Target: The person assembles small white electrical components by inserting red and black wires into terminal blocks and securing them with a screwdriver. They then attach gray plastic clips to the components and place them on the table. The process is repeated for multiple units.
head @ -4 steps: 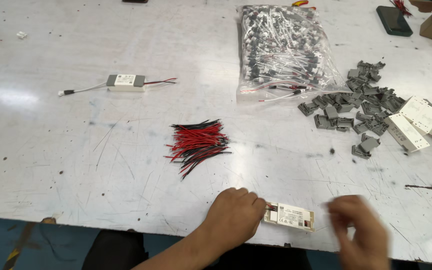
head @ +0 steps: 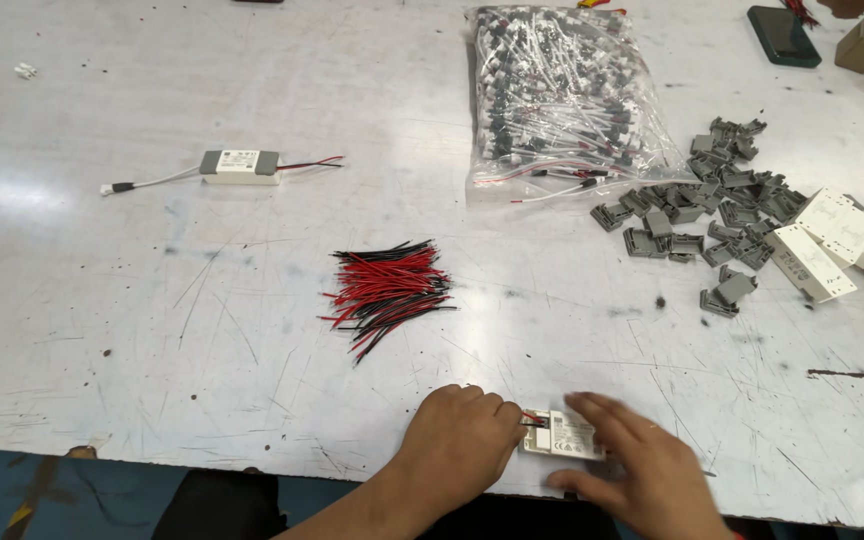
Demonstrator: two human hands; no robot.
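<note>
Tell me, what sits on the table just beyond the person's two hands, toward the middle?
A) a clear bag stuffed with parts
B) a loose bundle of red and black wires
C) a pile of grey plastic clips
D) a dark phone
B: the bundle of red and black wires lies just beyond the left hand and right hand, which meet at a small white box by the table's near edge.
</note>
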